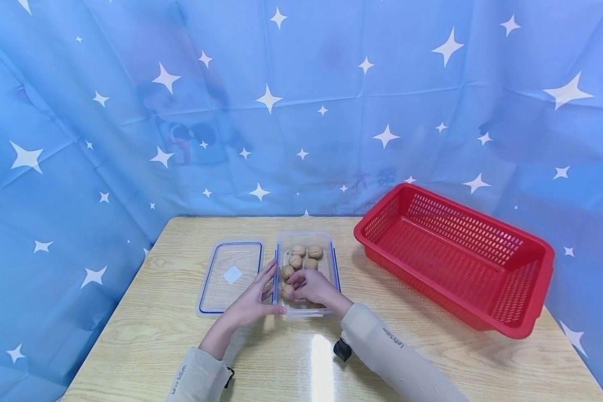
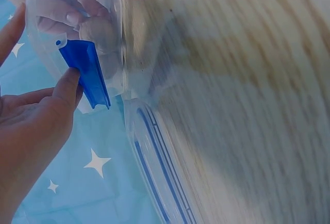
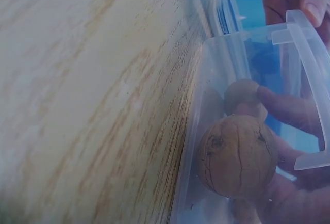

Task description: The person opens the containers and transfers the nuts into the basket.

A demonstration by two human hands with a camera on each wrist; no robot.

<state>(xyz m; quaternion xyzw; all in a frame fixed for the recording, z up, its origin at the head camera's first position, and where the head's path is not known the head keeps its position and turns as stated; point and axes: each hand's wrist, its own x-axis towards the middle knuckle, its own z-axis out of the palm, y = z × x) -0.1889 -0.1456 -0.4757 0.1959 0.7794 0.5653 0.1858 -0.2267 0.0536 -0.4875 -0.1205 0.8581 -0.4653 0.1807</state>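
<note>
A clear plastic food container (image 1: 305,314) with blue side latches holds several walnuts (image 1: 315,252). My right hand (image 1: 315,287) reaches down into it, and its thumb and fingers pinch a walnut (image 1: 288,291) near the front left corner. Through the clear wall in the right wrist view, another walnut (image 3: 237,154) lies close to that hand. My left hand (image 1: 251,304) steadies the container's left side with fingers extended and its thumb at the near corner. In the left wrist view, a fingertip touches the blue latch (image 2: 85,69), which hangs unfastened.
The container's clear lid (image 1: 231,255), with a blue seal and a white label (image 1: 233,274), lies flat to the left. A large red perforated basket (image 1: 432,282) stands at the right of the wooden table (image 1: 146,329). A blue star-patterned curtain (image 1: 311,134) hangs behind.
</note>
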